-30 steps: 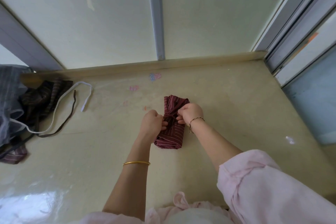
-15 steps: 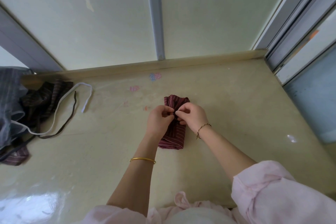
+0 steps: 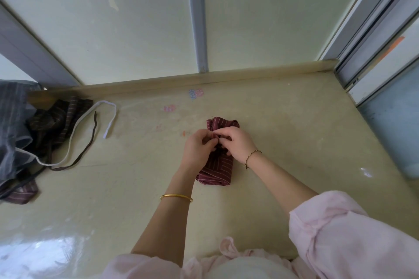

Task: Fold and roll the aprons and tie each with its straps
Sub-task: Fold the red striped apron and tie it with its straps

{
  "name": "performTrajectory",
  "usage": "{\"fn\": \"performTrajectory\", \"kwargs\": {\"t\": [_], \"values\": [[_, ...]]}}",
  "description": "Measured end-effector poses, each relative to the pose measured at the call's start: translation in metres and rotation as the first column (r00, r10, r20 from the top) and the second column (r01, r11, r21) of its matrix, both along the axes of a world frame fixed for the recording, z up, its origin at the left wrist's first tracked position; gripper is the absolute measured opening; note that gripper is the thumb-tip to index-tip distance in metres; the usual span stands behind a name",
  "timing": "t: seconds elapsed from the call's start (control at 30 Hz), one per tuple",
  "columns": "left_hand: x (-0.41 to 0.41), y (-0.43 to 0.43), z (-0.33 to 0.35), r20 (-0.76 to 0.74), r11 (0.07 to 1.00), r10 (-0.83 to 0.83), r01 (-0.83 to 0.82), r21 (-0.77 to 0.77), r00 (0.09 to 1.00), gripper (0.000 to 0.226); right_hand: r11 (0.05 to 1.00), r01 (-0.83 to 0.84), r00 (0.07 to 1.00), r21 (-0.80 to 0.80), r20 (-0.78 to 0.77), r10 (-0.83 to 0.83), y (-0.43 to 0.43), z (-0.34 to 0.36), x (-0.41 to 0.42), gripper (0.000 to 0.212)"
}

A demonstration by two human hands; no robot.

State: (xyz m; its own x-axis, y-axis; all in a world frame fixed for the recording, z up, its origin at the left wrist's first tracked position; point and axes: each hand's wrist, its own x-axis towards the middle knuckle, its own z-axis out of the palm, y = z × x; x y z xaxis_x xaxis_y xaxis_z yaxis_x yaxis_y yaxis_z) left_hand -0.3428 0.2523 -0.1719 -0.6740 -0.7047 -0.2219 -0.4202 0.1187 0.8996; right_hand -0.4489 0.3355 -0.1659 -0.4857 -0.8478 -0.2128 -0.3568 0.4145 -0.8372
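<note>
head view: the maroon roll (image 3: 218, 169), a striped apron already folded and rolled, lies on the pale counter (image 3: 294, 131) near its middle, long axis running away from the person. the left hand (image 3: 197, 149) and right hand (image 3: 238, 142) meet over the roll's waist. both have their fingers curled in tight, and the tips pinch together at the cloth there. judging by the task, this is the tying step, with the straps being knotted between the fingertips.

what could go wrong: if the pinch slackens before the knot is pulled snug, the roll may spring open, since only the hands pin it at the waist. a pull more to one side could drag the bundle across the smooth counter or slide the tie off toward an end, leaving that end loose. a strap end slipping from the fingertips would mean starting the knot over.

hard to make out: the straps and any knot sit under the fingers, so i cannot tell how far the tie has got or which hand holds which end. the roll's middle is covered; only its far end and near end show. at the left edge a heap of aprons (image 3: 52, 124) is cut off by the frame, with a white strap (image 3: 90, 111) and a dark strap (image 3: 90, 140) trailing out of it, well apart from the hands. how many aprons wait there cannot be counted.
</note>
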Motion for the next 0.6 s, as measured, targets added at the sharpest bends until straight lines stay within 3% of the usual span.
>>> {"fn": "performTrajectory", "kwargs": {"t": [0.23, 0.6], "values": [[-0.001, -0.005, 0.003, -0.008, 0.999, -0.009, 0.009, 0.033, 1.0, 0.01, 0.999, 0.021, 0.998, 0.05, -0.056, -0.018, -0.009, 0.002, -0.004, 0.016], [-0.004, -0.01, 0.01, -0.034, 0.981, -0.02, 0.027, 0.19, 0.999, 0.01, 0.994, -0.042, 0.995, 0.099, -0.091, 0.051, -0.008, 0.006, -0.008, 0.016]]}}
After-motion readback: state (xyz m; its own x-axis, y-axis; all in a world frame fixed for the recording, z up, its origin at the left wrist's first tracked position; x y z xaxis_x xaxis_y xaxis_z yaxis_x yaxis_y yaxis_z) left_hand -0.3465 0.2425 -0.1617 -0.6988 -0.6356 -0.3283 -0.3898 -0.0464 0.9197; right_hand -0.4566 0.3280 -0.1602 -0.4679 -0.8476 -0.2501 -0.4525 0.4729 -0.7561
